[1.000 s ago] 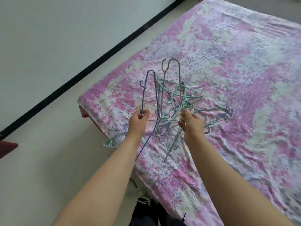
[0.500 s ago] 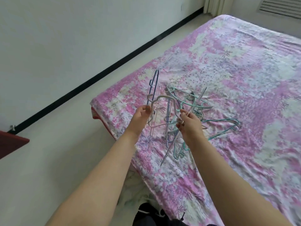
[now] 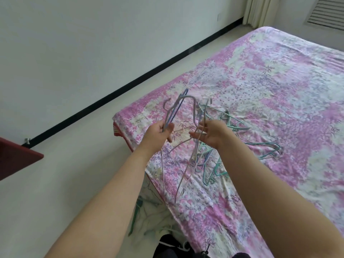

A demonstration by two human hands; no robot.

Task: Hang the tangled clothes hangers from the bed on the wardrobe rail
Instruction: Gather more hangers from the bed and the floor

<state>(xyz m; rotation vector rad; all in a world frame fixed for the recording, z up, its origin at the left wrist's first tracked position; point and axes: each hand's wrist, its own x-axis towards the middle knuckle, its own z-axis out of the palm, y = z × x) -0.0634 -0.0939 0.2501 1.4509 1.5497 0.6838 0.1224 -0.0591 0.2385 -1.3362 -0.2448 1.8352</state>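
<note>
A bed (image 3: 260, 86) under a pink floral sheet stands on a pale floor beside a white wall with a black skirting line. Over its near corner, the left hand (image 3: 158, 133) grips a blue and a grey hanger. The right hand (image 3: 212, 134) has its fingers (image 3: 197, 134) loosely spread, touching the tangled hangers (image 3: 219, 146), most of which lie on the sheet.

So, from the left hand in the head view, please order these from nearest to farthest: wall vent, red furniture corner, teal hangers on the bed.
1. Teal hangers, to its right on the bed.
2. Red furniture corner, far left.
3. Wall vent, top right.
</note>
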